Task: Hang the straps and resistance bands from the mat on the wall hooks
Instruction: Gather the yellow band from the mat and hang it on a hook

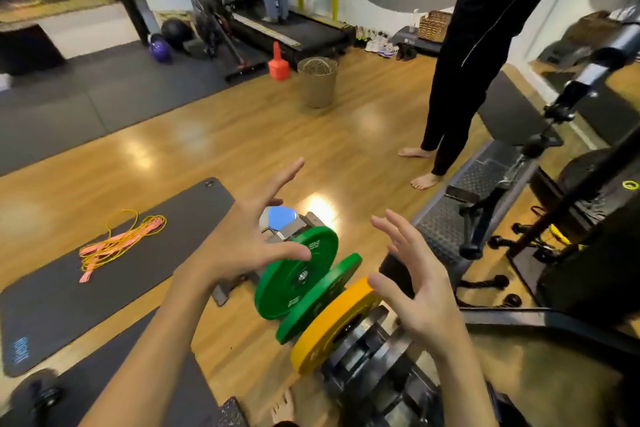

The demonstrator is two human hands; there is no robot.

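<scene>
1. On the left, dark mat [104, 263] flat on the wooden floor [221, 142]; pink straps [114, 246] and yellow resistance bands [119, 236] tangled in one pile on the mat, well apart from both hands.
2. Centre left: left hand [242, 239], grip open, fingers [284, 173] spread, holding nothing, raised in front of the green plates.
3. Centre: two green weight plates [298, 274] and one yellow plate [332, 326] standing on edge in a row on a grey rack [363, 350].
4. Centre right: right hand [419, 284], grip open and empty, palm turned toward the left hand, just beside the yellow plate.
5. Far centre: woven basket [317, 81] upright on the floor, near an orange kettlebell [278, 64].
6. Right: a person in black clothing [460, 73], barefoot, standing beside black gym equipment [554, 149].
</scene>
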